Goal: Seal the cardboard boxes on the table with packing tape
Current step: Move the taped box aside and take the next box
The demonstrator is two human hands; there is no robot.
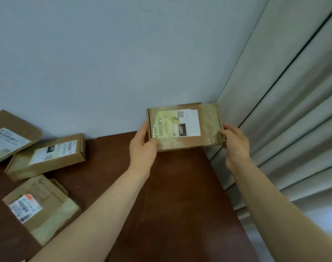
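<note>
Both hands, left hand [142,146] and right hand [235,142], grasp the taped box [184,127] by its ends. Three more boxes [46,156] lie far left on the brown table [176,195], curtain [293,110] close by.

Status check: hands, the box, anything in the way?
Both gripping: left hand, right hand on opposite ends of the box. Glossy with tape, label facing camera, at the table far right corner. At left, three other boxes, apart.

The held box [184,126] bears a white label [187,122] with a QR code and "090" on black; other labels are unreadable.
</note>
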